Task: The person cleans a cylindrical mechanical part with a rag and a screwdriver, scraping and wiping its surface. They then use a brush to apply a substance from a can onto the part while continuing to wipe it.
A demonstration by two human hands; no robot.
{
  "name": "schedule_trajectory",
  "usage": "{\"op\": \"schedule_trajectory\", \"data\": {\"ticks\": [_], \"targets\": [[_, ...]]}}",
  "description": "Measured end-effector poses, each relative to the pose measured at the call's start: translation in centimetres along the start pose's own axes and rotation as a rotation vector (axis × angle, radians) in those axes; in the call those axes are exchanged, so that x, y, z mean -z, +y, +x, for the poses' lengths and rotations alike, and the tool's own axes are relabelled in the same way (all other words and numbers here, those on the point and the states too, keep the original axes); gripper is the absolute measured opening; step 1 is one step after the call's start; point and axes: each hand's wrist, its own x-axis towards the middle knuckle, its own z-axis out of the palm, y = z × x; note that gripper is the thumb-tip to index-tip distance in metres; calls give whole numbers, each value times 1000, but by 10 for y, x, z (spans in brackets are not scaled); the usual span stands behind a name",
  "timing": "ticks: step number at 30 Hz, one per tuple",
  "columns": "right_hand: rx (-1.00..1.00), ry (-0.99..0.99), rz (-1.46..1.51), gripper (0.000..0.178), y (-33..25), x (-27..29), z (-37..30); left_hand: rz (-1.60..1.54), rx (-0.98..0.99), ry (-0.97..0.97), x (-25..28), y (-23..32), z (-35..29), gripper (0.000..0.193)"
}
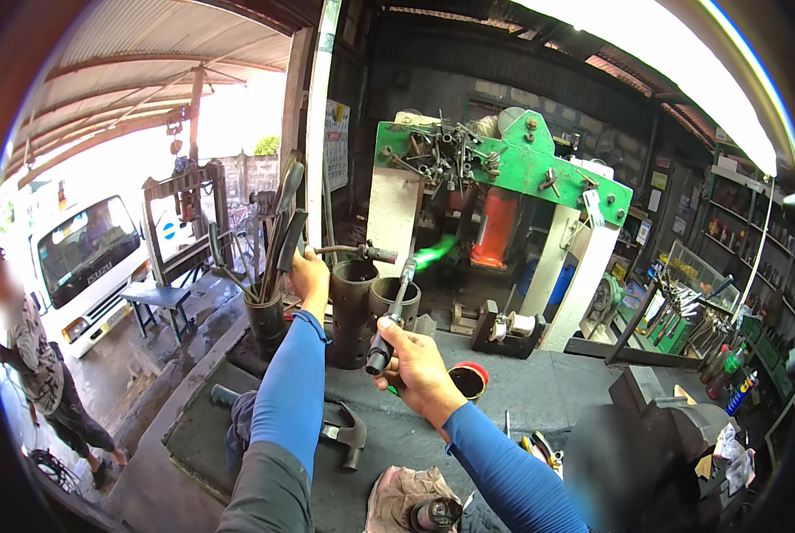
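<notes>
My right hand (417, 362) is closed round the black handle of a ratchet wrench (403, 298), its metal shaft pointing up and away. A bright green streak (435, 253) shows just beyond the wrench's head. My left hand (309, 282) is curled beside long-handled tools (286, 238) that stand in a dark metal cylinder (266, 322). Its fingers are partly hidden, and what they grip is unclear. A bar with a thick cylindrical end (378, 255) reaches rightward from near that hand. Two more dark cylinders, a tall one (353, 320) and another (385, 291), stand between my hands.
A hammer (348, 435), a round red-rimmed tin (470, 377) and a brown cloth (397, 497) lie on the dark bench. Behind stands a green press frame (548, 182) with loose parts heaped on it. Hand tools crowd the right. A person (46, 373) stands left, near a white truck (91, 266).
</notes>
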Motion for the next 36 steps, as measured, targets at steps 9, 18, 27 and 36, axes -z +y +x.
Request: {"op": "schedule_trajectory", "data": {"ticks": [9,18,27,36], "targets": [[-4,23,42,37,0,-3,-4,-16,81,-41,11,16,-7,53],[6,-12,10,39,6,24,-23,139,-41,-129,19,8,-17,55],[67,208,-288,23,-10,106,-192,70,-330,-303,105,12,-63,37],[133,644,-928,28,-4,131,-348,-230,54,-1038,293,62,-200,22]]}}
